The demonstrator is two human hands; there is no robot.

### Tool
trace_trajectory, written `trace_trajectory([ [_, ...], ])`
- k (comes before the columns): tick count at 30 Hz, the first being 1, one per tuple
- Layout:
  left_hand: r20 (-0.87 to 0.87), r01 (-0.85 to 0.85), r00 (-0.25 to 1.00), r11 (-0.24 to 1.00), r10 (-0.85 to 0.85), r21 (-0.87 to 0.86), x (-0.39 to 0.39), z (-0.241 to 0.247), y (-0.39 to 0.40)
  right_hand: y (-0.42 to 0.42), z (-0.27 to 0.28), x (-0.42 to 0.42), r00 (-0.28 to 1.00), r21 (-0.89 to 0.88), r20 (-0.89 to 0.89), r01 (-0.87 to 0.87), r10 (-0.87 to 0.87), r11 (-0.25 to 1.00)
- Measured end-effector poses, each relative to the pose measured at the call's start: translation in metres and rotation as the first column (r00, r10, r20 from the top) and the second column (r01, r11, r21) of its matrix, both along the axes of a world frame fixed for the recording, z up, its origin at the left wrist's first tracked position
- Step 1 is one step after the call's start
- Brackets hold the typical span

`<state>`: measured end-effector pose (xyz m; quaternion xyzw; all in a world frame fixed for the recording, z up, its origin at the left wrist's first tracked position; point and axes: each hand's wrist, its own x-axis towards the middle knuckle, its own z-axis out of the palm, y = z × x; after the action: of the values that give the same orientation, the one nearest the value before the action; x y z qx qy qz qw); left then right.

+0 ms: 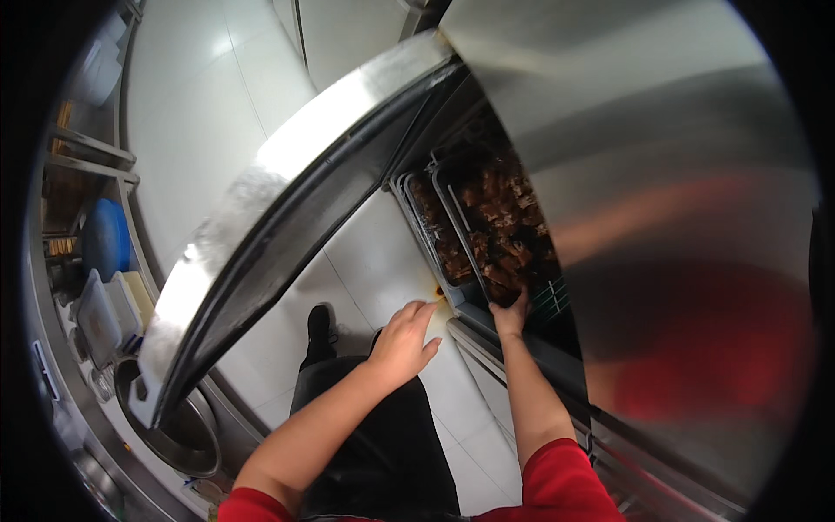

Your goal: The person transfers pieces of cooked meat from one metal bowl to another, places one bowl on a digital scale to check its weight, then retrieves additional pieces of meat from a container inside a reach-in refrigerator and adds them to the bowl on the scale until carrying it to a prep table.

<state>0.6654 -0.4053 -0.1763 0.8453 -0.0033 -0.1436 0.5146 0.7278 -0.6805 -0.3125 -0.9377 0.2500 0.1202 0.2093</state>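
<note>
A metal tray of dark brown cooked meat pieces (505, 228) sits inside the open steel cabinet. My right hand (510, 316) grips its near end, with the thumb at the rim and the other fingers partly hidden. Beside it, to the left, a second tray (408, 196) holds similar brown food under what looks like clear film. My left hand (406, 339) is empty in front of the opening, its thumb apart from the fingers. Close to its fingertips, a small orange-brown stain (440, 291) marks the area by the cabinet's edge.
The open steel door (313, 143) with a dark gasket arches over the tiled floor (189, 104) on my left. A green wire rack (553, 297) shows inside the cabinet. Steel shelving at far left carries a blue round lid (107, 235), plastic containers (101, 320) and a metal bowl (189, 434).
</note>
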Motion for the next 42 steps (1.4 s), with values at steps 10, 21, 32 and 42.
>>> trace_trajectory([
  [10,0.445,0.002,0.889,0.972,-0.110,0.236,0.135,-0.146,-0.065,-0.016,-0.076,0.088,0.999,-0.180,-0.019,-0.045,0.043,0.983],
  [21,0.118,0.173,0.965,0.905,-0.235,0.389,0.247,-0.188,-0.089,0.004,-0.045,0.219,0.921,0.430,0.375,-0.273,0.104,0.860],
  [32,-0.090,0.028,0.995,0.969,-0.052,-0.247,0.242,-0.202,-0.119,0.014,-0.051,0.196,0.986,0.709,0.166,-0.104,-0.022,0.697],
  [42,-0.238,-0.395,0.916,0.616,0.325,-0.682,0.232,-0.202,-0.176,0.004,-0.044,0.185,0.862,0.976,-0.139,0.203,-0.487,0.081],
])
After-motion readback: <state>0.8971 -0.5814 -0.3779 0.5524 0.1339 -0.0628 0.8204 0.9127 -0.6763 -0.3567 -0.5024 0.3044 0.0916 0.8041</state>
